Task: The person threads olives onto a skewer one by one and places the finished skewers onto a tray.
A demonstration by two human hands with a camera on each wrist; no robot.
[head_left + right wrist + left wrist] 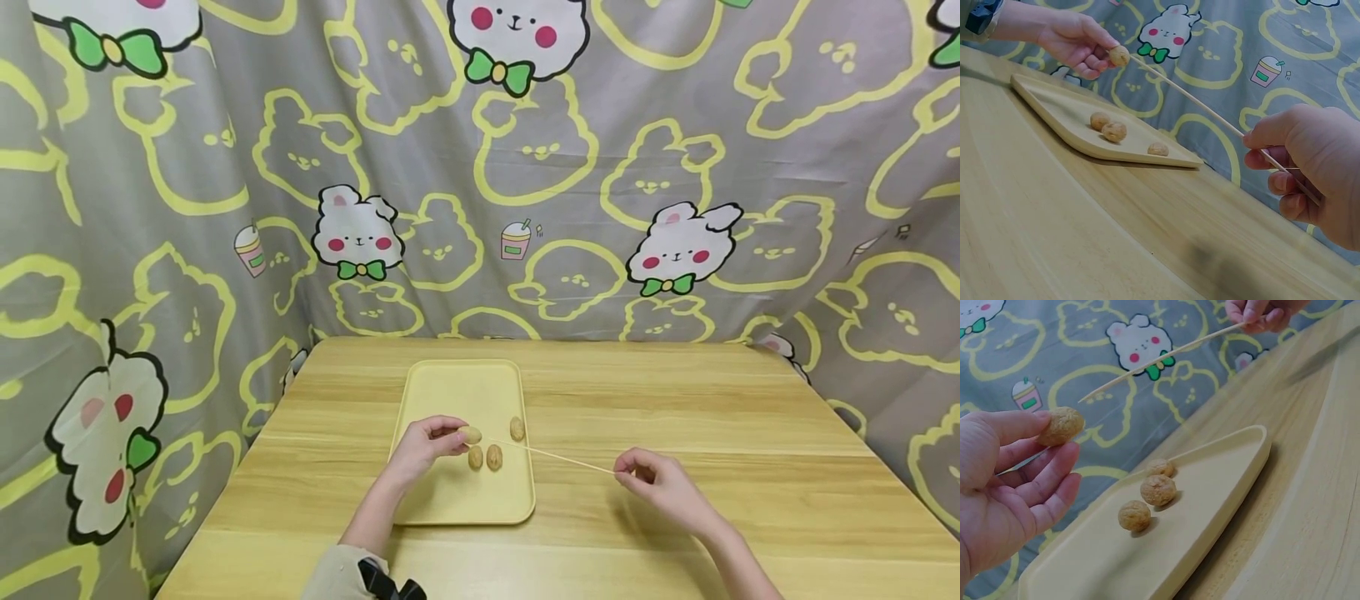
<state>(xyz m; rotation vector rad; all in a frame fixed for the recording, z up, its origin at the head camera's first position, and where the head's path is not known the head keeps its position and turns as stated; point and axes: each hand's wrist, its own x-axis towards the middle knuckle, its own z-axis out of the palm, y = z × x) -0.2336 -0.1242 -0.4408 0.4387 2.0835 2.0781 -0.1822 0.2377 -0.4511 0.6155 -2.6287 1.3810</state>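
My left hand pinches a wrinkled, light-brown ball between thumb and fingertips, raised above a yellow tray. A thin wooden skewer is gripped near its far end by my right hand, off to the tray's right. It slants across from the right, its pointed tip close to the held ball with a small gap between them in the left wrist view. Below, on the tray, lie more such balls: one on the left, one in the middle and one by the right rim.
The tray lies on a wood-grain table, left of its middle. A grey curtain with cartoon rabbits hangs behind the table and along its sides. A black strap sits at the left sleeve.
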